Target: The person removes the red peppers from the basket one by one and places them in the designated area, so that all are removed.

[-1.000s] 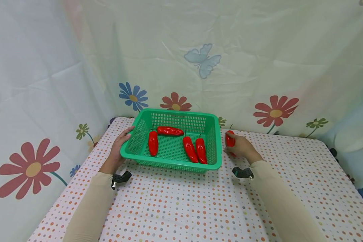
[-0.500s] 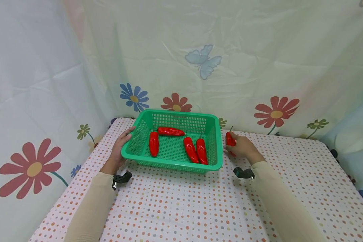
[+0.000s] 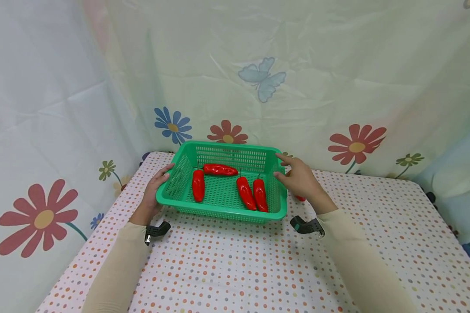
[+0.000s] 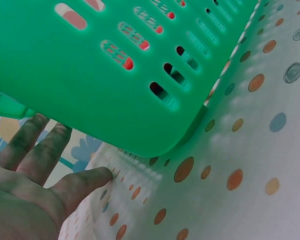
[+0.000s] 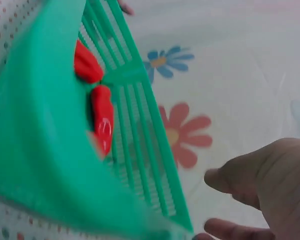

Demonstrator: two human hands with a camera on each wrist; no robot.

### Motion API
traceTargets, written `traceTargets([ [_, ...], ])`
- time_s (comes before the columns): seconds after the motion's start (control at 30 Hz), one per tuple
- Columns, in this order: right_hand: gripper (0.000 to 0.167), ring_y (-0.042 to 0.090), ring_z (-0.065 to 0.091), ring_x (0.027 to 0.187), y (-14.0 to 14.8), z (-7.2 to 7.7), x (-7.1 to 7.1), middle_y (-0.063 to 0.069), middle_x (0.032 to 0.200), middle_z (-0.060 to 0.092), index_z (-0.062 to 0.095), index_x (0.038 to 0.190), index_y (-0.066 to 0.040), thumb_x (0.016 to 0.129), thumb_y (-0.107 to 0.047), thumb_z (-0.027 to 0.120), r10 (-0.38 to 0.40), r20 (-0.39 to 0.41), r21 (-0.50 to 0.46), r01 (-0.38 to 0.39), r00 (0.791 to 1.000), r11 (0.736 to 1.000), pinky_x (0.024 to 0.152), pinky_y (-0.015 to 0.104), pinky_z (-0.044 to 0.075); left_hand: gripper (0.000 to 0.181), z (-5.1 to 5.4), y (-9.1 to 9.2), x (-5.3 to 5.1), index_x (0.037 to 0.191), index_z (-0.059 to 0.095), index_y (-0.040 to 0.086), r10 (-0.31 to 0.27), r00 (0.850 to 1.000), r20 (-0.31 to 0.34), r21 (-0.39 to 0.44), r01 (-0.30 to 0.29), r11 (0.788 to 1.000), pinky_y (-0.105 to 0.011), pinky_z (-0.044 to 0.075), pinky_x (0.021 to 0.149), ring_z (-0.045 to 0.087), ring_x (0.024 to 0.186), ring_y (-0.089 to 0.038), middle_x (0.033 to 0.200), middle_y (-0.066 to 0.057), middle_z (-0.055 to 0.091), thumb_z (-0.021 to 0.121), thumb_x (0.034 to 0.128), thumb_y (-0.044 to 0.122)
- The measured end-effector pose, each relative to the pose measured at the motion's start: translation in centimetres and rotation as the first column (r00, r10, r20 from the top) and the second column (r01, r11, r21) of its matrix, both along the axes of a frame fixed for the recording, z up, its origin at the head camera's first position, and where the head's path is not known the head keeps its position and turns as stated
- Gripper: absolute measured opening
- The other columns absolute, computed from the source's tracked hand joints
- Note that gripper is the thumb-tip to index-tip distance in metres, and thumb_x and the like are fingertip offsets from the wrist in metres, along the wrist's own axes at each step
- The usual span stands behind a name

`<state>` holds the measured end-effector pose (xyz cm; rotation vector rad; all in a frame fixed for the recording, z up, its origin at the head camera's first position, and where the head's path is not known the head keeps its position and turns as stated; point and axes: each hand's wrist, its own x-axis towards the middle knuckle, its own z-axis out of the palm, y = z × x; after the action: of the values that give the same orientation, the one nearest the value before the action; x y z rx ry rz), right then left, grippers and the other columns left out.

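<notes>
Green and slotted, the basket [image 3: 219, 210] of four red peppers [image 3: 245, 193] is flanked by the left hand [image 3: 152, 190] and right hand [image 3: 300, 179], both spread.

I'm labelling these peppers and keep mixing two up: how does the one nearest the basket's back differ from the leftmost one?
The back pepper lies crosswise, while the leftmost pepper runs front to back. The back pepper's stem end points left; the leftmost pepper's points away from the person. Both are glossy red and lie inside the green basket.
</notes>
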<state>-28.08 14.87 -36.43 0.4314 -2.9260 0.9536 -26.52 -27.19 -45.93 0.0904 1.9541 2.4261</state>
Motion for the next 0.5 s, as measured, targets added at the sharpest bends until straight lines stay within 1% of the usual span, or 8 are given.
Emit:
traceTargets([
  [0.1,0.056,0.031,0.066,0.09,-1.4,0.1,0.3,0.024,0.128,0.061,0.046,0.147,-0.009,0.095,-0.019,0.065,0.07,0.061,-0.057,-0.067,0.996,0.996,0.068,0.033,0.055,0.044,0.0,0.0,0.0,0.15,0.039,0.021,0.003,1.0,0.004,-0.003,-0.003,1.0,-0.026,0.048,0.095,0.043,0.126,-0.018,0.154,-0.004,0.032,0.042,0.1058,0.028],
  [0.2,0.052,0.035,0.068,0.091,-2.8,-0.3,0.5,0.023,0.127,0.06,0.05,0.143,-0.008,0.094,-0.018,0.066,0.15,0.179,-0.146,-0.125,0.972,0.981,0.073,0.038,0.058,0.045,0.0,0.0,0.0,0.15,0.038,0.022,0.006,1.0,0.007,-0.012,-0.006,1.0,-0.027,0.048,0.095,0.043,0.127,-0.019,0.156,-0.005,0.03,0.042,0.1057,0.029],
  [0.23,0.051,0.035,0.068,0.09,-3.3,-0.5,0.6,0.023,0.127,0.06,0.052,0.142,-0.007,0.094,-0.018,0.067,0.165,0.203,-0.156,-0.135,0.965,0.978,0.073,0.039,0.058,0.046,0.0,0.0,0.0,0.151,0.038,0.021,0.005,1.0,0.007,-0.016,-0.005,1.0,-0.027,0.048,0.095,0.042,0.127,-0.019,0.157,-0.005,0.029,0.042,0.1057,0.029],
  [0.33,0.051,0.035,0.069,0.089,-4.7,-1.1,0.5,0.024,0.131,0.057,0.054,0.139,-0.007,0.092,-0.018,0.069,0.182,0.264,-0.155,-0.144,0.947,0.977,0.075,0.04,0.059,0.048,-0.1,0.1,-0.1,0.152,0.036,0.022,0.0,1.0,0.009,-0.025,0.0,1.0,-0.026,0.048,0.096,0.042,0.128,-0.018,0.159,-0.006,0.026,0.042,0.1055,0.03],
  [0.43,0.053,0.029,0.068,0.087,-5.9,-1.8,0.3,0.025,0.134,0.055,0.053,0.139,-0.007,0.09,-0.02,0.071,0.18,0.31,-0.097,-0.157,0.933,0.983,0.074,0.036,0.057,0.048,-0.1,0.1,-0.1,0.152,0.036,0.021,0.007,1.0,0.011,-0.031,-0.006,1.0,-0.025,0.048,0.095,0.042,0.127,-0.018,0.159,-0.006,0.026,0.042,0.1056,0.03],
  [0.5,0.057,0.027,0.067,0.089,-6.5,-2.4,0.1,0.025,0.133,0.055,0.05,0.141,-0.006,0.09,-0.02,0.072,0.187,0.349,-0.073,-0.172,0.918,0.982,0.077,0.035,0.057,0.048,-0.1,0.3,-0.2,0.152,0.036,0.021,0.007,1.0,0.013,-0.037,-0.007,0.999,-0.025,0.047,0.095,0.041,0.128,-0.018,0.159,-0.005,0.026,0.042,0.1057,0.03],
])
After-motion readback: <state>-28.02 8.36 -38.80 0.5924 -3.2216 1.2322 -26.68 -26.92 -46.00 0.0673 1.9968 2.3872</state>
